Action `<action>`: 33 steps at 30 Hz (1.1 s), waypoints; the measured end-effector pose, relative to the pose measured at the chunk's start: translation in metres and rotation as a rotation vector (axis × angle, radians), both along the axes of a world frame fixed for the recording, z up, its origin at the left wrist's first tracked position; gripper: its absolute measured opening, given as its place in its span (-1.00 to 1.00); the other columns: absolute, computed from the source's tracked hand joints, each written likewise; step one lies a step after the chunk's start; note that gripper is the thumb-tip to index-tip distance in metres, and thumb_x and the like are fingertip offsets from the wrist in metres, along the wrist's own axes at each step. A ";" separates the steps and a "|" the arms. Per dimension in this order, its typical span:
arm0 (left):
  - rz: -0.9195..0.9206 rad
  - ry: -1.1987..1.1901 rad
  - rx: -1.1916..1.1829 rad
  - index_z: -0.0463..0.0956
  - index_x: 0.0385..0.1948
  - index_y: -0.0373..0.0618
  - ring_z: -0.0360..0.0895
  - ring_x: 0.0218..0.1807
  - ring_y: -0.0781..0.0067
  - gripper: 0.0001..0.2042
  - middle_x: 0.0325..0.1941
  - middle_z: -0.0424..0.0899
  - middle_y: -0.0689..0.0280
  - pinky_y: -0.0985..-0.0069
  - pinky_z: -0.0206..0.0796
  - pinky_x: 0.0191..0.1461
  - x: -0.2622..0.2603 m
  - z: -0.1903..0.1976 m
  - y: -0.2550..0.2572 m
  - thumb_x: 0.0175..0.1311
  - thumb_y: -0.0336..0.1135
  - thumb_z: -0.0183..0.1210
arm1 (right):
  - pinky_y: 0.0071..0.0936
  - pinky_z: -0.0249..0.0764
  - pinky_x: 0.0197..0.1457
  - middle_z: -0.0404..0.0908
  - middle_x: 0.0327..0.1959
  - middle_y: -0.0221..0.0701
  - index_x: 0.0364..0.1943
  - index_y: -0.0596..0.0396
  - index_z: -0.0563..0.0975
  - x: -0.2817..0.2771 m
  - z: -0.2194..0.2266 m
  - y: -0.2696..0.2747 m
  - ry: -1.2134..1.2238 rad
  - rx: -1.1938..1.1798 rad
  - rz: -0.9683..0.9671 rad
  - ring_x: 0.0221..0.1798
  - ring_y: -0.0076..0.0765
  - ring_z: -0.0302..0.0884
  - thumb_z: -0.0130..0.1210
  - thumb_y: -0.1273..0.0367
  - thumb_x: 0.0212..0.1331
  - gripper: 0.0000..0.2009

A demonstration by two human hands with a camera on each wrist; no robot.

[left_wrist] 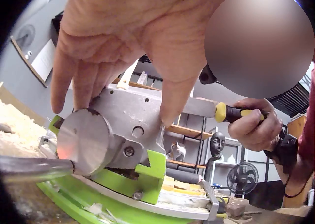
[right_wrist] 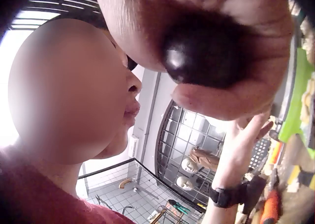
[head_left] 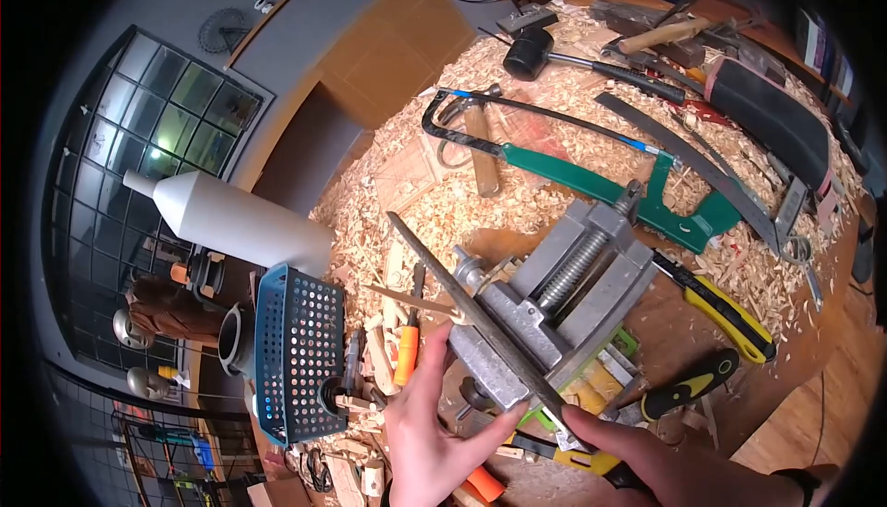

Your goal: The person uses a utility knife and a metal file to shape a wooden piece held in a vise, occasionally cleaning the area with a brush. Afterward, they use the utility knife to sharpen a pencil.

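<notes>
My right hand (head_left: 637, 447) grips the handle of a long flat file (head_left: 462, 299), thumb near the base of its blade. The blade slants across the top of a grey metal vise (head_left: 490, 368). In the left wrist view the file's handle (left_wrist: 221, 112) is black with yellow; its dark rounded butt (right_wrist: 202, 57) sits in my right palm. A thin pale wooden piece (head_left: 411, 299) sticks out from the vise beside the blade. My left hand (head_left: 434, 442) spans the near vise jaw with spread, mostly straight fingers, thumb and fingers touching opposite sides of the metal.
Beyond the vise a green-handled hacksaw (head_left: 573, 175), a claw hammer (head_left: 480, 147) and a black mallet (head_left: 528, 53) lie among wood shavings. A blue perforated basket (head_left: 300, 350) stands at left. Nearer are a yellow-black utility knife (head_left: 730, 322) and an orange-handled tool (head_left: 407, 355).
</notes>
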State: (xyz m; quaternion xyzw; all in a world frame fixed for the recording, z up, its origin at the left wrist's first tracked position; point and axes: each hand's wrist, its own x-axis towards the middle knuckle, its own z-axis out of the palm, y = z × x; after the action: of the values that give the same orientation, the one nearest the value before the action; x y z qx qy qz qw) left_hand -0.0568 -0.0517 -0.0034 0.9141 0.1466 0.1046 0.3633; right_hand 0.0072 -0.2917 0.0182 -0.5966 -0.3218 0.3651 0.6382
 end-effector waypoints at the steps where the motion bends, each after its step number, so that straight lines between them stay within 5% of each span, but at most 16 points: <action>1: -0.011 0.030 0.024 0.18 0.42 -0.53 0.47 0.40 0.13 -0.07 0.30 0.54 -0.09 0.21 0.17 0.56 0.001 0.001 -0.001 -0.10 -0.46 0.47 | -0.39 0.28 -0.37 0.51 -0.50 -0.25 0.57 0.07 0.09 -0.007 -0.006 -0.002 -0.006 0.080 -0.085 -0.63 -0.32 0.30 -0.25 0.52 0.48 -0.43; 2: -0.003 0.032 0.004 0.18 0.42 -0.53 0.47 0.40 0.12 -0.08 0.31 0.54 -0.10 0.21 0.18 0.56 0.002 0.002 -0.002 -0.09 -0.46 0.46 | -0.34 0.39 -0.26 0.64 -0.01 -0.07 0.57 0.10 0.07 0.017 0.017 -0.007 0.061 -0.158 0.144 -0.50 -0.17 0.48 -0.25 0.52 0.48 -0.43; 3: -0.017 0.034 0.004 0.18 0.42 -0.53 0.47 0.40 0.12 -0.08 0.31 0.54 -0.10 0.21 0.18 0.56 0.002 0.002 -0.003 -0.09 -0.46 0.46 | -0.34 0.39 -0.26 0.64 -0.01 -0.07 0.57 0.10 0.07 0.016 0.009 0.001 0.064 -0.158 0.130 -0.50 -0.17 0.48 -0.25 0.52 0.48 -0.43; 5: 0.000 0.016 -0.036 0.19 0.41 -0.53 0.46 0.41 0.12 -0.09 0.31 0.53 -0.12 0.20 0.19 0.55 0.003 0.002 -0.004 -0.08 -0.46 0.46 | -0.24 0.43 -0.41 0.54 -0.55 -0.13 0.55 0.25 -0.05 0.020 -0.013 0.022 -0.066 -0.043 0.084 -0.55 -0.20 0.57 -0.09 0.45 0.46 -0.36; 7: 0.013 0.014 -0.035 0.20 0.41 -0.53 0.46 0.41 0.12 -0.10 0.31 0.54 -0.12 0.21 0.20 0.54 0.001 0.001 -0.003 -0.08 -0.46 0.45 | -0.24 0.45 -0.36 0.58 -0.46 -0.11 0.56 0.23 -0.07 0.021 0.000 0.013 -0.007 -0.097 0.170 -0.49 -0.18 0.61 -0.11 0.45 0.47 -0.35; 9: -0.012 -0.060 -0.022 0.20 0.41 -0.54 0.47 0.40 0.12 -0.10 0.30 0.55 -0.11 0.21 0.20 0.54 -0.001 -0.007 0.000 -0.08 -0.47 0.45 | -0.31 0.43 -0.20 0.53 0.25 0.01 0.57 0.11 0.06 0.006 0.016 -0.001 0.129 -0.106 0.084 -0.43 -0.10 0.55 -0.25 0.52 0.48 -0.43; 14: -0.016 -0.067 -0.024 0.21 0.40 -0.53 0.47 0.40 0.14 -0.11 0.31 0.54 -0.13 0.20 0.19 0.55 0.001 -0.006 0.000 -0.09 -0.47 0.44 | -0.27 0.44 -0.21 0.58 0.14 0.02 0.56 0.11 0.07 0.001 0.009 0.011 0.040 0.007 -0.061 -0.46 -0.14 0.53 -0.25 0.51 0.50 -0.45; 17: -0.020 -0.021 -0.005 0.22 0.39 -0.52 0.50 0.38 0.15 -0.12 0.28 0.57 -0.12 0.22 0.22 0.53 0.003 0.000 -0.001 -0.09 -0.48 0.44 | -0.28 0.43 -0.23 0.62 0.06 -0.05 0.56 0.12 0.10 0.017 0.022 0.016 0.028 -0.144 0.080 -0.45 -0.19 0.52 -0.26 0.50 0.51 -0.46; 18: -0.015 -0.022 -0.007 0.22 0.39 -0.52 0.50 0.38 0.15 -0.12 0.28 0.57 -0.12 0.22 0.22 0.53 0.003 -0.002 0.001 -0.09 -0.48 0.44 | -0.30 0.38 -0.28 0.61 -0.14 -0.12 0.54 0.11 0.12 0.007 0.025 0.007 0.049 -0.132 0.039 -0.49 -0.24 0.47 -0.24 0.49 0.52 -0.47; 20: -0.128 -0.159 0.268 0.32 0.34 -0.38 0.74 0.06 0.04 -0.11 -0.01 0.73 -0.07 0.29 0.58 0.11 0.003 -0.011 0.009 -0.07 -0.25 0.59 | -0.33 0.33 -0.33 0.60 -0.33 -0.18 0.53 0.11 0.14 -0.009 0.019 0.002 0.062 -0.132 0.020 -0.53 -0.29 0.41 -0.22 0.47 0.52 -0.48; 22: -0.118 -0.163 0.258 0.33 0.34 -0.38 0.75 0.04 0.05 -0.12 -0.02 0.73 -0.06 0.30 0.58 0.10 0.004 -0.012 0.009 -0.07 -0.24 0.59 | -0.34 0.32 -0.30 0.54 -0.45 -0.21 0.54 0.10 0.14 -0.024 0.009 0.000 0.005 -0.008 -0.138 -0.47 -0.25 0.45 -0.20 0.47 0.52 -0.48; 23: -0.130 -0.170 0.254 0.34 0.34 -0.37 0.75 0.03 0.06 -0.13 -0.02 0.73 -0.05 0.30 0.58 0.09 0.004 -0.011 0.008 -0.06 -0.24 0.59 | -0.34 0.32 -0.30 0.54 -0.45 -0.21 0.54 0.10 0.14 -0.016 0.013 0.005 0.005 -0.007 -0.142 -0.47 -0.25 0.45 -0.20 0.47 0.52 -0.48; 25: -0.132 -0.176 0.239 0.33 0.34 -0.38 0.75 0.03 0.07 -0.12 -0.01 0.73 -0.05 0.31 0.58 0.09 0.003 -0.012 0.006 -0.06 -0.23 0.59 | -0.30 0.43 -0.11 0.64 -0.06 0.00 0.53 0.10 0.14 0.009 0.027 0.020 0.055 -0.208 0.027 -0.24 -0.12 0.60 -0.19 0.47 0.51 -0.47; 26: -0.129 -0.172 0.241 0.33 0.35 -0.37 0.75 0.03 0.07 -0.12 -0.01 0.73 -0.05 0.31 0.57 0.10 0.003 -0.011 0.006 -0.05 -0.23 0.58 | -0.28 0.45 0.01 0.57 0.13 0.08 0.53 0.10 0.15 -0.001 0.007 0.028 -0.035 -0.010 -0.115 -0.07 -0.03 0.62 -0.17 0.46 0.50 -0.47; 29: -0.123 -0.178 0.254 0.32 0.35 -0.37 0.75 0.04 0.07 -0.12 -0.02 0.72 -0.05 0.31 0.57 0.10 0.003 -0.011 0.007 -0.05 -0.24 0.58 | -0.27 0.45 0.04 0.54 0.17 0.07 0.53 0.11 0.14 -0.032 0.001 0.028 0.033 0.014 -0.259 -0.07 -0.03 0.63 -0.16 0.48 0.48 -0.46; 33: -0.130 -0.189 0.284 0.33 0.35 -0.37 0.75 0.03 0.06 -0.13 -0.03 0.73 -0.04 0.30 0.57 0.09 0.004 -0.011 0.006 -0.05 -0.24 0.57 | -0.26 0.45 0.04 0.51 0.22 0.06 0.53 0.11 0.13 -0.016 0.012 0.028 0.092 -0.127 -0.116 -0.08 -0.03 0.63 -0.17 0.50 0.47 -0.45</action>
State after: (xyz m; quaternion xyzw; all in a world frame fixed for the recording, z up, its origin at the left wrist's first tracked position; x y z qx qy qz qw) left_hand -0.0527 -0.0457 -0.0140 0.9498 0.0363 0.1862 0.2487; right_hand -0.0089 -0.2633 0.0302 -0.6359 -0.2336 0.3742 0.6332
